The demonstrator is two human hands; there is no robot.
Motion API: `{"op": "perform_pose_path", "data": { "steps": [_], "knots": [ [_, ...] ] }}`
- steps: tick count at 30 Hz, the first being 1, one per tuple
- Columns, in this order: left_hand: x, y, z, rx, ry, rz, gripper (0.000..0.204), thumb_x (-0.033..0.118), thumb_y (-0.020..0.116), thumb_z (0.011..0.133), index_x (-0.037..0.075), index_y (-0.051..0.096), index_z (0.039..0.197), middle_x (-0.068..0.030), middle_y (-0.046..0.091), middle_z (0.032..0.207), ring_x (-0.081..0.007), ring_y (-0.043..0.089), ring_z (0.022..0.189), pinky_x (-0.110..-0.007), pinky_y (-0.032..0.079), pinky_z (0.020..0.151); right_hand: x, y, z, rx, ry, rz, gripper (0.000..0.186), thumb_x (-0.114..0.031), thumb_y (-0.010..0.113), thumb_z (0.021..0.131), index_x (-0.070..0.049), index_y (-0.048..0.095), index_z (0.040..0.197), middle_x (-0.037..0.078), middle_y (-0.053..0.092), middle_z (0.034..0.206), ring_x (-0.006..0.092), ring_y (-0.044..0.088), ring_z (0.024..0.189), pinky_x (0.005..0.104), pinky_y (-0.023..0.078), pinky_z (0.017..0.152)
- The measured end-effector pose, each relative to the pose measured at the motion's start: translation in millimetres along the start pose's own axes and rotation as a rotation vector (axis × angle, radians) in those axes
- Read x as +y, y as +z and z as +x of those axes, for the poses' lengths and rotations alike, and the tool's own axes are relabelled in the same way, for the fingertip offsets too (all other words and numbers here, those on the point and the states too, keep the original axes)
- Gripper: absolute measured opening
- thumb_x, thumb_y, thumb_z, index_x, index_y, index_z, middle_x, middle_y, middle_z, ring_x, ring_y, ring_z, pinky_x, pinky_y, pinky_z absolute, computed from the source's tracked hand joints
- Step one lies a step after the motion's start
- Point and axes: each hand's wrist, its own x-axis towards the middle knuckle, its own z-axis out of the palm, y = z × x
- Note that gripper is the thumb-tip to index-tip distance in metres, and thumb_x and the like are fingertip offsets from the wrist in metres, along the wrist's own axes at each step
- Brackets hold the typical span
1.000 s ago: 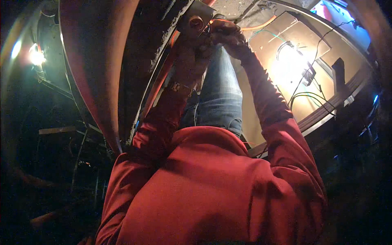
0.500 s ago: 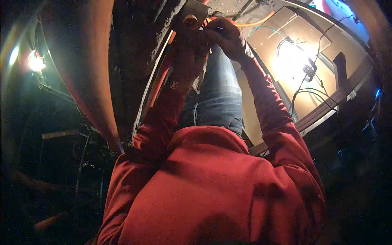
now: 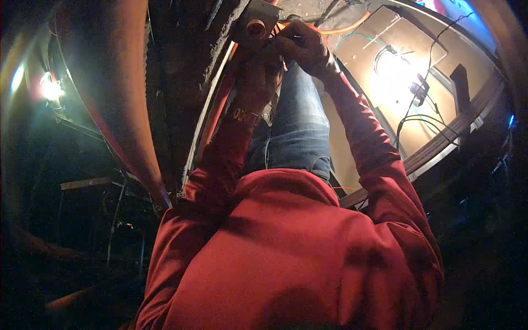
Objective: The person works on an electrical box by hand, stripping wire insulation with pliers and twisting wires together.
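Note:
Both hands are raised together at the top middle, just beside a dark metal box (image 3: 261, 14) with a round, copper-coloured ring (image 3: 256, 29) on its face. My right hand (image 3: 308, 50) is bent at the knuckles, its fingertips closed in a pinch towards the left hand. In deep shadow, my left hand (image 3: 257, 77) meets it, its fingers drawn together. A few thin wires (image 3: 273, 33) show between the box and the right fingertips. Whatever the two hands grip is too small and dark to name.
A bright work lamp (image 3: 397, 77) with black cables (image 3: 426, 116) stands by a tan panel (image 3: 344, 124) on the right. Orange flexible tubing (image 3: 347, 28) curves behind my right hand. A large orange curved surface (image 3: 104, 82) fills the upper left, near another lamp (image 3: 52, 89).
My hands stay together beside the box, with the right fingers shifted only slightly. The whole view has moved a little, so my arms and body sit slightly further right.

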Motion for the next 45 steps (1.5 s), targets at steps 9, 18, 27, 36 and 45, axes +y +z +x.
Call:
{"op": "perform_pose_path", "data": {
  "steps": [9, 18, 27, 36, 45],
  "knots": [
    [-43.5, 21.0, -9.4, 0.001, -0.27, -0.214, 0.023, 0.018, 0.068, 0.097, 0.004, 0.068, 0.116, -0.0116, 0.073, 0.105, -0.0303, 0.068, 0.1, -0.037, 0.055, 0.088, -18.0, 8.3, 7.5, 0.089, 0.184, -0.188, 0.039, -0.039, 0.074, 0.093, -0.001, 0.066, 0.093, 0.012, 0.071, 0.073, 0.0214, 0.071, 0.063, 0.0395, 0.055, 0.058],
    [-35.9, 2.3, -18.2, 0.036, 0.511, 0.94, 0.022, 0.016, 0.064, 0.099, 0.002, 0.07, 0.116, -0.0071, 0.069, 0.095, -0.0168, 0.066, 0.084, -0.032, 0.054, 0.075, -5.1, 36.2, 7.5, 0.239, 0.306, -0.359, 0.038, -0.04, 0.076, 0.09, -0.003, 0.074, 0.097, 0.015, 0.076, 0.086, 0.023, 0.075, 0.078, 0.037, 0.059, 0.073],
    [33.9, -2.2, 4.7, -0.048, -0.296, -0.163, 0.019, 0.007, 0.061, 0.1, 0.002, 0.073, 0.114, -0.0089, 0.071, 0.095, -0.0167, 0.064, 0.086, -0.033, 0.052, 0.076, 12.7, -15.0, -15.4, -0.172, 0.162, 0.668, 0.043, -0.018, 0.077, 0.093, -0.007, 0.065, 0.133, 0.004, 0.073, 0.112, 0.0109, 0.068, 0.093, 0.0265, 0.051, 0.083],
    [18.0, -2.7, 2.6, -0.035, -0.091, 0.098, 0.018, 0.009, 0.067, 0.096, 0.004, 0.075, 0.111, -0.0073, 0.07, 0.088, -0.0176, 0.064, 0.08, -0.033, 0.052, 0.074, 26.4, -20.2, -5.1, -0.243, 0.078, 0.513, 0.039, -0.025, 0.069, 0.102, -0.007, 0.062, 0.136, 0.006, 0.069, 0.124, 0.0122, 0.067, 0.102, 0.029, 0.054, 0.087],
    [-14.2, 4.3, 0.4, -0.156, -0.268, -0.321, 0.022, 0.007, 0.069, 0.093, 0.0, 0.073, 0.114, -0.0059, 0.066, 0.086, -0.0143, 0.06, 0.076, -0.031, 0.05, 0.07, 14.4, -5.6, -2.0, -0.262, 0.306, 0.867, 0.034, -0.025, 0.062, 0.106, -0.002, 0.061, 0.13, 0.007, 0.067, 0.113, 0.0153, 0.065, 0.104, 0.029, 0.053, 0.09]
  ]
}}
